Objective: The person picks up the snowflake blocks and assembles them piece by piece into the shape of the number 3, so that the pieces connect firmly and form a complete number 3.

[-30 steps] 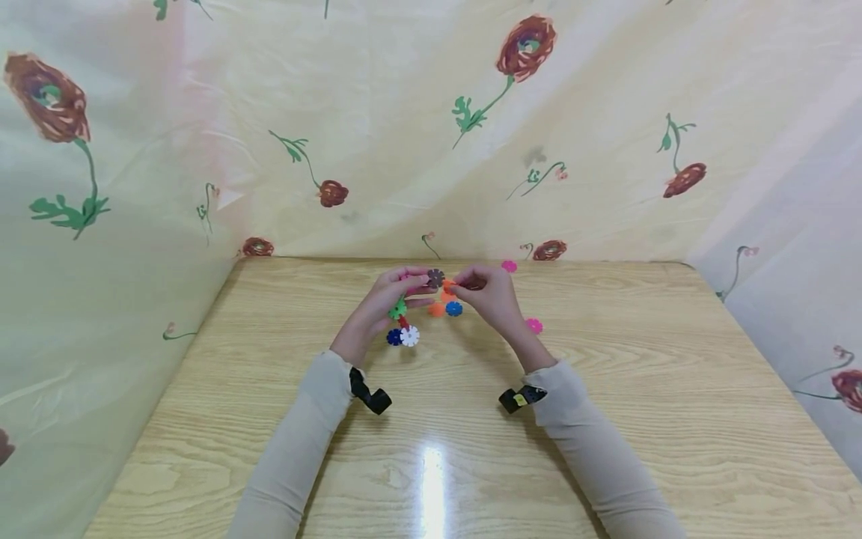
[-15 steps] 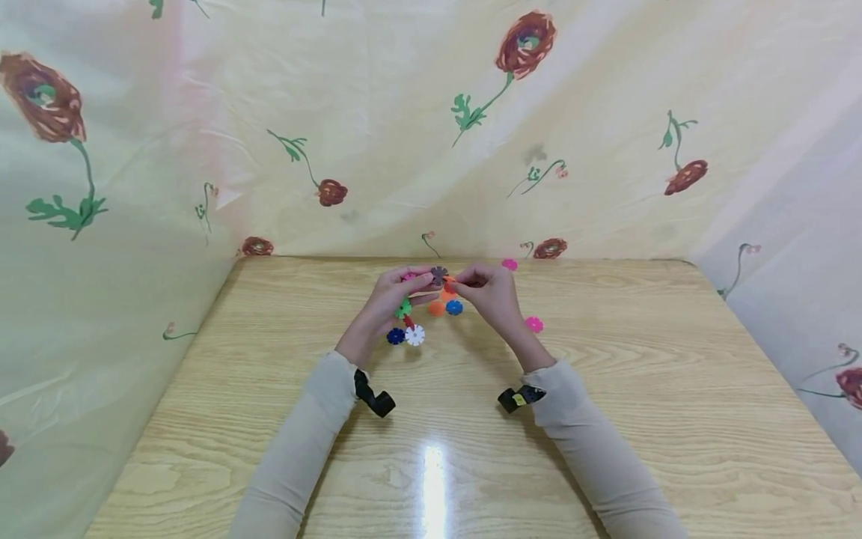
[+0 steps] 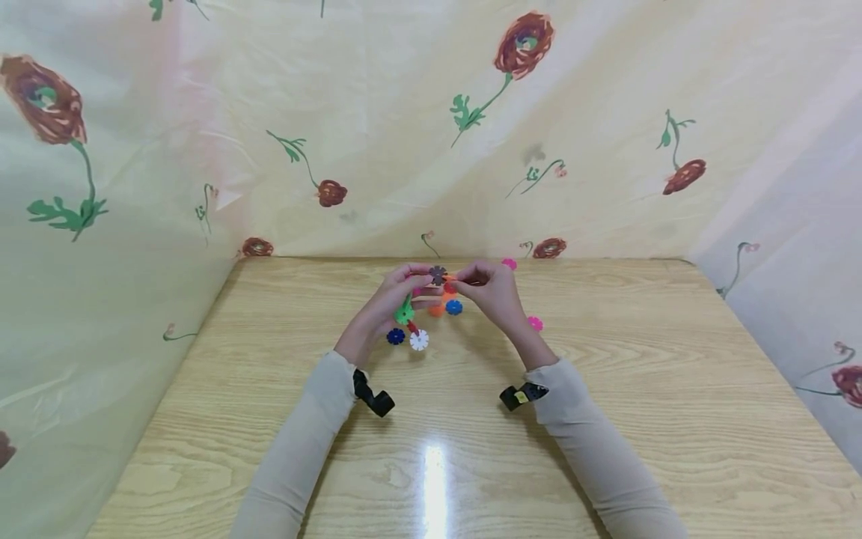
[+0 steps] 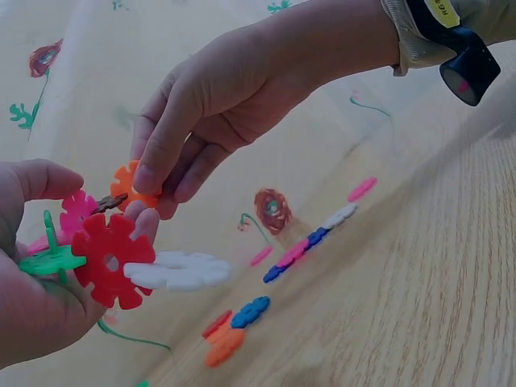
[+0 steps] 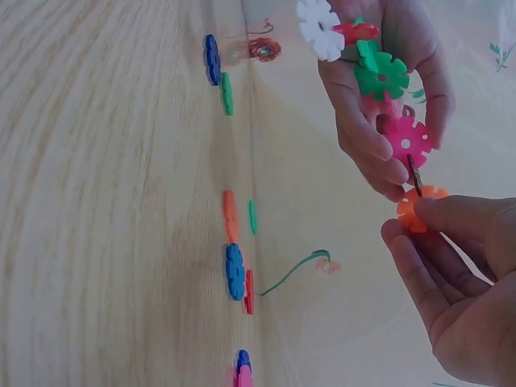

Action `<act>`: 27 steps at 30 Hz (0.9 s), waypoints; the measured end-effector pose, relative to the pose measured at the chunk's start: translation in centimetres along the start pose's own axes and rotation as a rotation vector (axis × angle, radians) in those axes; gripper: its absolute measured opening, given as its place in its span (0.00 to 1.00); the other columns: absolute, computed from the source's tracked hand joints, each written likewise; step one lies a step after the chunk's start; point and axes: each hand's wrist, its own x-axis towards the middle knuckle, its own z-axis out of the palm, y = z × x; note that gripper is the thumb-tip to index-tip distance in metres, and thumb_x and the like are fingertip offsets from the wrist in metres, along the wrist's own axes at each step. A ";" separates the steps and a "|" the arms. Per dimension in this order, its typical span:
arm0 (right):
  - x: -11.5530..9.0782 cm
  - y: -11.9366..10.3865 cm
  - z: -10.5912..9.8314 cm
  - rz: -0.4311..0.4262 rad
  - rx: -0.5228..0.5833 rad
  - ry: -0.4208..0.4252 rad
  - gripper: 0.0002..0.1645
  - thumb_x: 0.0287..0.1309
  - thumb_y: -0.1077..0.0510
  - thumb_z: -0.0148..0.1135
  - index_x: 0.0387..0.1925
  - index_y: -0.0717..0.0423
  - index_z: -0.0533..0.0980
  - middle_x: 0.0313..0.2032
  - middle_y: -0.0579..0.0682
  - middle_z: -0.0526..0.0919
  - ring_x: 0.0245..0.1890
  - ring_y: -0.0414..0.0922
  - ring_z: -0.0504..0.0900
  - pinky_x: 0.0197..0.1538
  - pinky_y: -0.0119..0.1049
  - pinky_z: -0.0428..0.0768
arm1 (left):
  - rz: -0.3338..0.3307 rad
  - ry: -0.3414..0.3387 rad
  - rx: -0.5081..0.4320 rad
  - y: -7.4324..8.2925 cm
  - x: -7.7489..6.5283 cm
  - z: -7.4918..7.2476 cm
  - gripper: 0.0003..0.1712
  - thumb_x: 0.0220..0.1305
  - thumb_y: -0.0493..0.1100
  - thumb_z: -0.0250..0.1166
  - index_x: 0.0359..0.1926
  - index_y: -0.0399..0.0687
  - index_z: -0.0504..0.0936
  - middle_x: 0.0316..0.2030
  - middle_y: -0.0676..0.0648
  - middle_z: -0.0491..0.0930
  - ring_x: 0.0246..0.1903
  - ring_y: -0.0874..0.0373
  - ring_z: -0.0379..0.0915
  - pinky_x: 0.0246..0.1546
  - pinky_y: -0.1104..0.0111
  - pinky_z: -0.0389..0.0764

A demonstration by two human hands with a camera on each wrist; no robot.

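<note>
My left hand (image 3: 390,296) holds a chain of notched plastic snowflake discs. In it are a white disc (image 3: 419,340), a red disc (image 4: 109,262), a green disc (image 5: 382,76), a pink disc (image 5: 407,143) and a brown disc (image 3: 437,275). The white one hangs at the chain's free end, below the hand. My right hand (image 3: 491,292) pinches an orange disc (image 5: 409,211) between thumb and fingers. The orange disc meets the brown disc's edge; how deep their slots interlock cannot be told.
Loose discs lie on the wooden table (image 3: 606,419): a dark blue disc (image 3: 395,336), a blue disc (image 3: 454,307), a pink disc (image 3: 535,323), another pink disc (image 3: 509,263) farther back and several others. A flowered cloth (image 3: 404,112) stands behind the table.
The left hand has shifted slightly right, bringing the brown disc against the orange one. The chain's white end has swung a little right and down, away from the dark blue disc on the table.
</note>
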 end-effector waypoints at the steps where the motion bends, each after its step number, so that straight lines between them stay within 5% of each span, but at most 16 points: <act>1: 0.0 0.0 0.0 0.003 -0.005 0.000 0.04 0.59 0.67 0.72 0.35 0.66 0.84 0.36 0.62 0.87 0.30 0.36 0.84 0.37 0.24 0.84 | -0.007 0.001 -0.001 0.0 0.0 0.1 0.16 0.79 0.40 0.54 0.62 0.40 0.72 0.57 0.43 0.78 0.61 0.39 0.76 0.67 0.48 0.75; 6: 0.0 0.1 0.3 0.020 0.013 0.008 0.05 0.59 0.67 0.71 0.36 0.67 0.84 0.37 0.64 0.87 0.34 0.45 0.87 0.38 0.25 0.85 | -0.006 -0.024 -0.018 -0.2 0.0 0.2 0.20 0.79 0.39 0.52 0.66 0.35 0.70 0.66 0.30 0.71 0.70 0.31 0.64 0.71 0.43 0.67; 9: -0.1 0.1 0.5 0.019 0.018 0.017 0.06 0.60 0.67 0.70 0.36 0.68 0.84 0.38 0.65 0.87 0.37 0.52 0.88 0.39 0.24 0.85 | 0.010 -0.032 -0.016 -0.3 0.0 0.2 0.21 0.78 0.38 0.53 0.66 0.34 0.71 0.64 0.32 0.74 0.70 0.32 0.64 0.71 0.45 0.68; 17: -0.3 -0.3 1.0 -0.025 0.032 0.030 0.08 0.59 0.64 0.73 0.36 0.68 0.85 0.38 0.65 0.87 0.39 0.59 0.88 0.40 0.23 0.85 | 0.046 -0.031 0.016 -0.3 0.0 0.0 0.24 0.77 0.39 0.56 0.68 0.32 0.71 0.52 0.47 0.83 0.53 0.59 0.82 0.67 0.52 0.75; 27: 0.0 -0.2 -0.1 0.038 -0.003 -0.095 0.13 0.62 0.58 0.72 0.45 0.62 0.86 0.45 0.60 0.88 0.43 0.55 0.88 0.44 0.31 0.87 | 0.039 -0.001 -0.025 -0.1 0.0 -0.5 0.21 0.78 0.40 0.56 0.67 0.39 0.74 0.53 0.47 0.83 0.63 0.46 0.76 0.70 0.49 0.72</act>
